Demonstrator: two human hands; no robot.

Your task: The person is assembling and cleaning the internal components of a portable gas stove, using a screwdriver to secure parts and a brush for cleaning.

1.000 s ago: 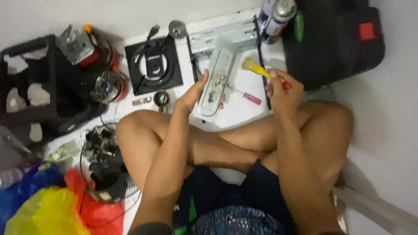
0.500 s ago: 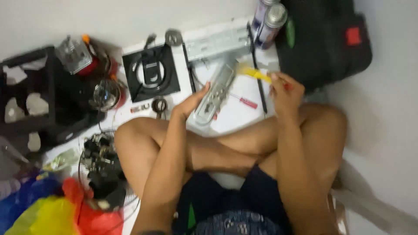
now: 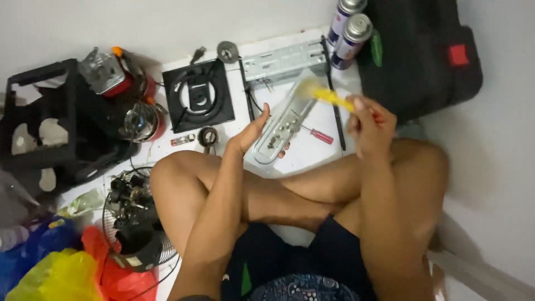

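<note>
Seen from above, seated cross-legged on a white floor, bare knees wide apart. Left hand [image 3: 253,134] stretched forward from a straight forearm over the left knee, palm turned inward, thumb raised, fingers curled loosely under the near end of a long pale-grey metal bracket plate [image 3: 281,125] dotted with small screws and holes. Plate tilted, running diagonally away from the body, its far end blurred. Right hand [image 3: 370,125] raised above the right knee, wrist bent, fingers closed firmly around the handle of a yellow brush-like tool [image 3: 329,96]; tool pointing left, its tip blurred just over the plate's far end, contact impossible to tell.

Lying on the floor just beyond the plate, a small red-handled screwdriver [image 3: 319,134]. Further back, a flat perforated grey metal panel [image 3: 284,58], two upright spray cans with silver caps [image 3: 350,34], and a black fabric tool bag with a red patch [image 3: 429,50]. To the left, a square black fan frame [image 3: 196,96], a black plastic crate [image 3: 39,117], a fan motor on a round wire guard [image 3: 134,217], and bright blue, yellow and red plastic bags [image 3: 56,267].
</note>
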